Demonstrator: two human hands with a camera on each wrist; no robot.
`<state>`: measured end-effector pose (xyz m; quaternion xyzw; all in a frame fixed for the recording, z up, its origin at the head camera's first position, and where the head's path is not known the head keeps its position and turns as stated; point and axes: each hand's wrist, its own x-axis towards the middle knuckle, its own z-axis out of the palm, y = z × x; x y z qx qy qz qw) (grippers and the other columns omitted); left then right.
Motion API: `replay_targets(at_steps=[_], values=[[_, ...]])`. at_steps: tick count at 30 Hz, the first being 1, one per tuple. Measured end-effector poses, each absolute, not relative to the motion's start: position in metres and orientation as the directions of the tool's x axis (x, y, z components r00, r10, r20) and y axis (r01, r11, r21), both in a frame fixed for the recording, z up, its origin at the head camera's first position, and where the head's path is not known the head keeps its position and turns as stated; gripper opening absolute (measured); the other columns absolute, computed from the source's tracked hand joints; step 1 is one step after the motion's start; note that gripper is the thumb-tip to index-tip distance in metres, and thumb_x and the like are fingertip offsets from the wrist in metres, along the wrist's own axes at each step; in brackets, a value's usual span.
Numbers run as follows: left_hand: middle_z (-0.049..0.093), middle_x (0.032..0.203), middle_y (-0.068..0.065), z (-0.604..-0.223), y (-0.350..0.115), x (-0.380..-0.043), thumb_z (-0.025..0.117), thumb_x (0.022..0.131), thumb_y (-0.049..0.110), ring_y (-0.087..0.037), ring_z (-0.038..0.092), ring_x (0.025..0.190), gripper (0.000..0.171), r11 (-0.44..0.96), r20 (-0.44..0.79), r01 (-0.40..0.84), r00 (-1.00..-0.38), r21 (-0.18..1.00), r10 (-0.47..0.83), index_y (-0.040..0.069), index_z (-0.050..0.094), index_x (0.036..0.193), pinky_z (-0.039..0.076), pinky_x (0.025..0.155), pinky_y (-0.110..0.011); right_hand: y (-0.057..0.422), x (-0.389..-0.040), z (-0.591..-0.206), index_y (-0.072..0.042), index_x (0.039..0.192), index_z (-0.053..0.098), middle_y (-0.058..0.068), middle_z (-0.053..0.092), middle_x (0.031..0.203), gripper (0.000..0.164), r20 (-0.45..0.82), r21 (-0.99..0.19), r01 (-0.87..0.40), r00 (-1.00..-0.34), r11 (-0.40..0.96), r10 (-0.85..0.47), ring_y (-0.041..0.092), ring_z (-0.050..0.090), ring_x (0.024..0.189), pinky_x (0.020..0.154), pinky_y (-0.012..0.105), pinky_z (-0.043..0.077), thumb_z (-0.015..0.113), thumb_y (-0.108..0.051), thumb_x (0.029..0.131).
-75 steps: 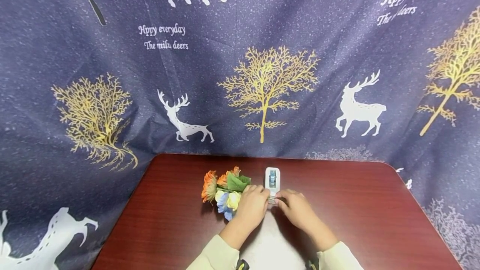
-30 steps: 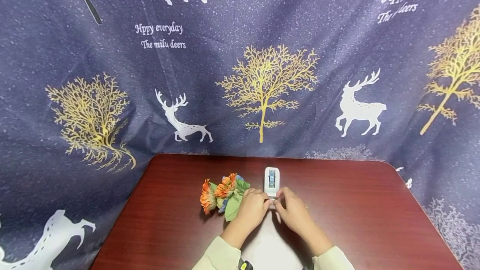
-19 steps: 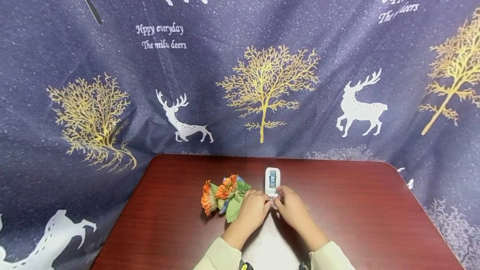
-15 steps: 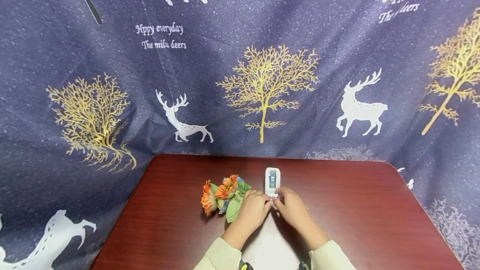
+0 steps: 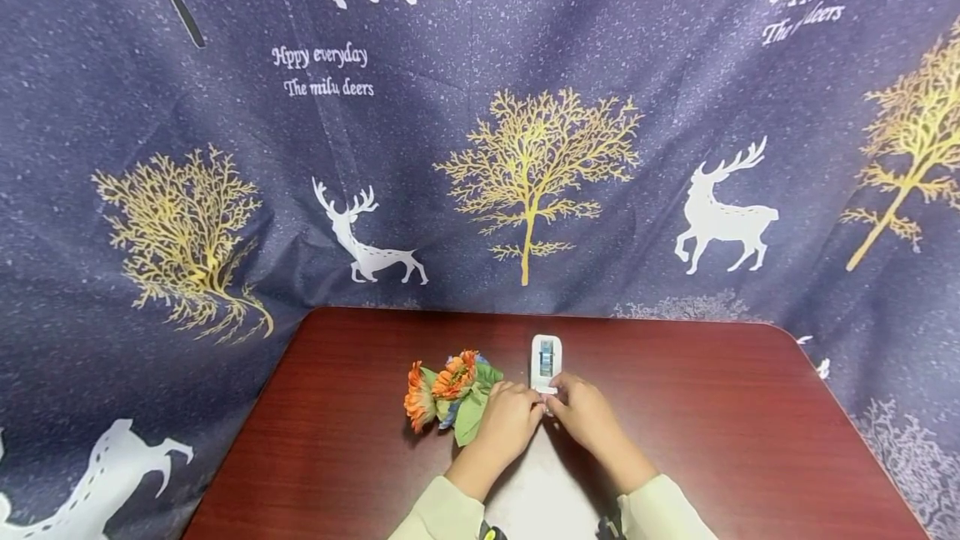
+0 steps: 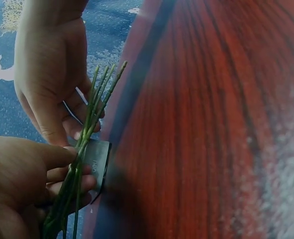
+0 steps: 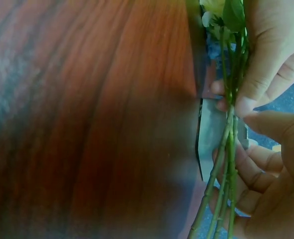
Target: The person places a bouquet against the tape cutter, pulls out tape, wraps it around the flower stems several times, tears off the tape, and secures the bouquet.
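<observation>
My left hand [image 5: 506, 419] grips a bunch of artificial flowers [image 5: 453, 382] by the stems, its thumb across them in the left wrist view. Orange blooms and green leaves lean out to the left of that hand. In the right wrist view the green stems [image 7: 226, 159] run down past my right hand [image 7: 271, 164]. Its thumb tip meets them just below the left thumb, and its fingers curl behind them. Straight beyond both hands lies a white tape dispenser [image 5: 546, 363] with a bluish roll area; the fingertips are right at its near end.
The dark red wooden table [image 5: 712, 415] extends to both sides of the hands, with a bright glare at the near middle. Behind it hangs a blue cloth [image 5: 465, 40] printed with white deer and golden trees.
The bunch has turned in the left hand: cream and blue flowers faced up earlier, now orange blooms and leaves do. The right hand has shifted slightly at the stems. The dispenser stays put.
</observation>
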<state>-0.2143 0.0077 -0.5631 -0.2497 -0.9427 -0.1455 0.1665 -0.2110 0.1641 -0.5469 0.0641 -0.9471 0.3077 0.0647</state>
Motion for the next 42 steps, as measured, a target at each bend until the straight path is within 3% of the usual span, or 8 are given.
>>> replay_targets(at_steps=[11,42], values=[[0.071,0.08,0.006,-0.563,0.008,-0.212,0.07,0.091,0.029,-0.015,0.064,0.08,0.014,0.829,0.395,0.516,-0.822,0.215,0.41,0.019,0.072,0.081,0.049,0.094,-0.034,0.163,-0.212,-0.547,-0.01,0.09,0.065,0.008,0.071,0.081,0.016,0.211,-0.511,-0.193,-0.973,0.838,-0.095,0.022,0.064,0.071,0.065,0.04,0.051,0.077,-0.018,0.085],[0.073,0.087,0.006,-0.567,0.011,-0.215,0.068,0.092,0.029,-0.015,0.066,0.087,0.011,0.844,0.348,0.476,-0.857,0.249,0.381,0.021,0.076,0.089,0.047,0.095,-0.035,0.158,-0.216,-0.538,-0.01,0.085,0.06,0.006,0.068,0.08,0.02,0.171,-0.427,-0.196,-0.976,0.883,-0.134,0.025,0.065,0.072,0.065,0.042,0.053,0.079,-0.015,0.082]])
